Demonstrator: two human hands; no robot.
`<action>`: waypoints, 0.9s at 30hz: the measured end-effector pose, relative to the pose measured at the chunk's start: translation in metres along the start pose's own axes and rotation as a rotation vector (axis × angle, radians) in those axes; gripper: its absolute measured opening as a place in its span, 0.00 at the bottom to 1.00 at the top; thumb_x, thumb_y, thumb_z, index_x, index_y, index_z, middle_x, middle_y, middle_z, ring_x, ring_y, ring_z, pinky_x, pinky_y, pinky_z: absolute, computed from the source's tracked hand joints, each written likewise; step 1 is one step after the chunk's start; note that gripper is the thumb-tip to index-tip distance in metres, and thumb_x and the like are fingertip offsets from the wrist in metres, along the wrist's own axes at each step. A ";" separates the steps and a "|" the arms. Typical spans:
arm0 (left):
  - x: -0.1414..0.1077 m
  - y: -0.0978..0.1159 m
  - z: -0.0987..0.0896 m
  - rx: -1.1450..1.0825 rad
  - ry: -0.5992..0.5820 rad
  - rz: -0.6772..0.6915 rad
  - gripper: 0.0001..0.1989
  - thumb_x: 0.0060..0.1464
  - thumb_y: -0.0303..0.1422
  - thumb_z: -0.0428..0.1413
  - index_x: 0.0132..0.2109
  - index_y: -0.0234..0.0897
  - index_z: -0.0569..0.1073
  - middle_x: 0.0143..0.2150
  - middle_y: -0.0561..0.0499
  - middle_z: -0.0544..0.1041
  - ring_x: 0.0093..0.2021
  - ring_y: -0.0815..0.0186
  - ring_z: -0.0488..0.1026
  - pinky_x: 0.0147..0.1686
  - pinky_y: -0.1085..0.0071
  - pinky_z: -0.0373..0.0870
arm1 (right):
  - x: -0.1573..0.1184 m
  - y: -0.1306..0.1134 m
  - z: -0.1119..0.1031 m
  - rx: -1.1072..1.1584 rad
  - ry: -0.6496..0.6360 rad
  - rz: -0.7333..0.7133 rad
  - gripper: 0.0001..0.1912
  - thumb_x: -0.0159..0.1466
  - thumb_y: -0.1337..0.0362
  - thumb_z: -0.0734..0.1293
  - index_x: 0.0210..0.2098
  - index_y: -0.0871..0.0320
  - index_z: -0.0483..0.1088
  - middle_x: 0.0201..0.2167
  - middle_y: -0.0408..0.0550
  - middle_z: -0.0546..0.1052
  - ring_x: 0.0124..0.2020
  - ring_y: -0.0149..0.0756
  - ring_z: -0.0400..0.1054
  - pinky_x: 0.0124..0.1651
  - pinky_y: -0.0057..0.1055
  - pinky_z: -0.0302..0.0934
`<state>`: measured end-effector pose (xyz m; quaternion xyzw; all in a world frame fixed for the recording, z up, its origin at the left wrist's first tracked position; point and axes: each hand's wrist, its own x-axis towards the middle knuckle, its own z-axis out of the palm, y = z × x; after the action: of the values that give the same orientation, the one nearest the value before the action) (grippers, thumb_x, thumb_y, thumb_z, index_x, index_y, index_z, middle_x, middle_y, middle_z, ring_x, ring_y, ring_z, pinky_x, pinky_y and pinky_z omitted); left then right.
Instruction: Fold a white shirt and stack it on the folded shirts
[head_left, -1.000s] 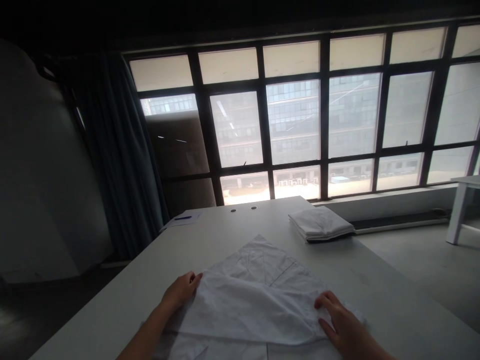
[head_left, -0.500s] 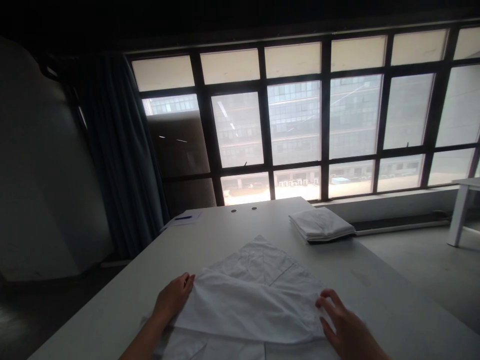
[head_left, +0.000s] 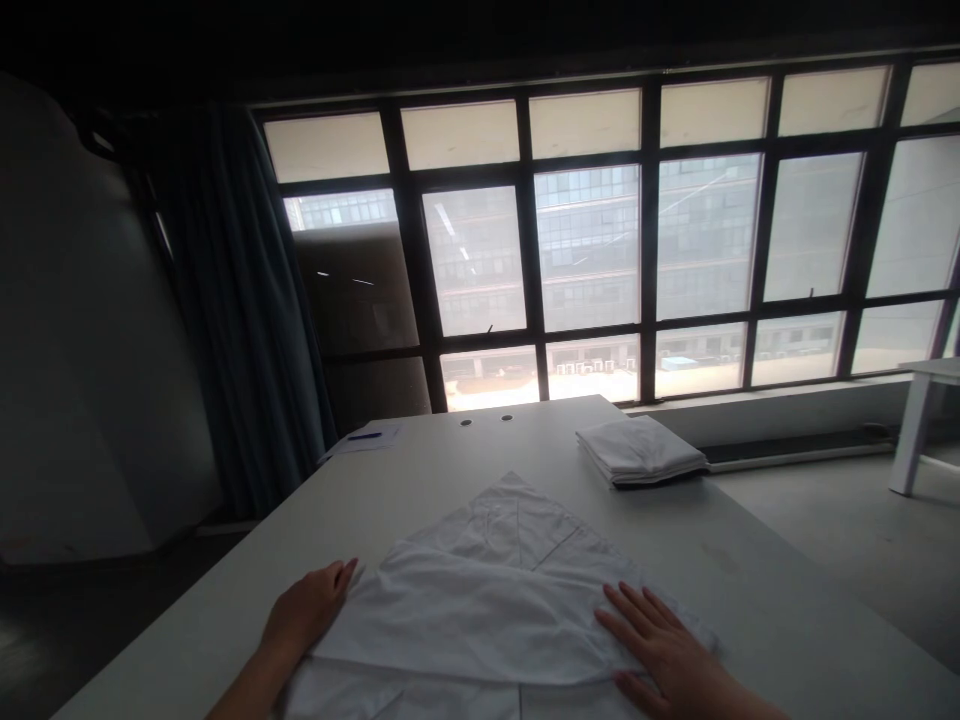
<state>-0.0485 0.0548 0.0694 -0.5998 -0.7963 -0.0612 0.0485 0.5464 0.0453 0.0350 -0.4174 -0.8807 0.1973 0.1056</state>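
A white cloth garment (head_left: 457,610) lies partly folded on the table in front of me, its far end coming to a point. A wide flap crosses its middle, with soft creases and a seam running beneath. At its left edge, my left hand (head_left: 307,605) is closed, thumb and fingers pinched together on the fabric's margin. My right hand (head_left: 656,640) rests flat on the right part of the flap, fingers stretched out. The garment's near end runs out of view at the bottom.
The white table (head_left: 757,570) stretches toward the windows. A stack of folded white cloth (head_left: 641,448) sits at its right edge. Paper with a dark pen (head_left: 365,436) lies at the far left. A blue curtain (head_left: 240,300) hangs left; another white table (head_left: 907,430) stands right.
My right hand has moved from gripping near the right edge to lying flat on the flap. My left hand has shifted left and toward me, the fabric's left side spreading out with it.
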 end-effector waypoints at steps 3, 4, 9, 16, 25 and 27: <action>-0.004 -0.020 -0.011 0.049 0.008 -0.032 0.27 0.66 0.47 0.35 0.40 0.39 0.75 0.37 0.42 0.82 0.38 0.49 0.80 0.36 0.59 0.69 | 0.000 -0.002 0.000 0.005 -0.008 0.007 0.33 0.69 0.40 0.59 0.70 0.39 0.52 0.74 0.44 0.46 0.74 0.55 0.37 0.72 0.60 0.35; -0.005 -0.023 -0.015 0.061 0.024 -0.035 0.26 0.66 0.45 0.35 0.42 0.38 0.75 0.39 0.41 0.82 0.40 0.49 0.79 0.37 0.58 0.69 | 0.000 -0.003 0.000 -0.001 -0.013 0.014 0.34 0.69 0.40 0.58 0.71 0.39 0.52 0.74 0.44 0.46 0.74 0.55 0.37 0.72 0.60 0.34; -0.012 0.013 -0.021 0.042 0.082 0.128 0.25 0.68 0.42 0.34 0.48 0.38 0.74 0.50 0.42 0.78 0.52 0.56 0.74 0.52 0.63 0.66 | 0.000 -0.009 -0.003 -0.025 -0.035 0.038 0.34 0.69 0.38 0.56 0.71 0.39 0.51 0.74 0.44 0.45 0.74 0.54 0.36 0.73 0.59 0.34; -0.027 0.100 0.021 -0.004 0.003 0.191 0.31 0.64 0.48 0.42 0.65 0.35 0.67 0.66 0.39 0.68 0.64 0.51 0.64 0.61 0.56 0.61 | -0.002 -0.010 -0.005 -0.036 -0.049 0.046 0.35 0.69 0.38 0.56 0.71 0.39 0.51 0.74 0.44 0.45 0.74 0.53 0.36 0.73 0.59 0.34; 0.001 0.109 0.036 -0.053 -0.121 0.141 0.35 0.62 0.56 0.42 0.71 0.49 0.59 0.75 0.49 0.53 0.73 0.36 0.48 0.63 0.31 0.48 | -0.001 0.004 0.009 -0.031 -0.002 0.037 0.35 0.68 0.40 0.59 0.71 0.39 0.51 0.74 0.45 0.45 0.74 0.56 0.36 0.72 0.61 0.34; 0.002 0.104 0.029 -0.066 -0.083 0.199 0.30 0.64 0.52 0.43 0.69 0.51 0.62 0.75 0.52 0.55 0.74 0.47 0.47 0.67 0.43 0.49 | -0.001 0.007 0.012 -0.027 0.007 0.027 0.36 0.67 0.40 0.61 0.71 0.40 0.51 0.74 0.46 0.45 0.74 0.58 0.36 0.72 0.62 0.33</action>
<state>0.0507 0.0894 0.0448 -0.6792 -0.7317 -0.0574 0.0012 0.5472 0.0451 0.0210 -0.4313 -0.8773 0.1854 0.1001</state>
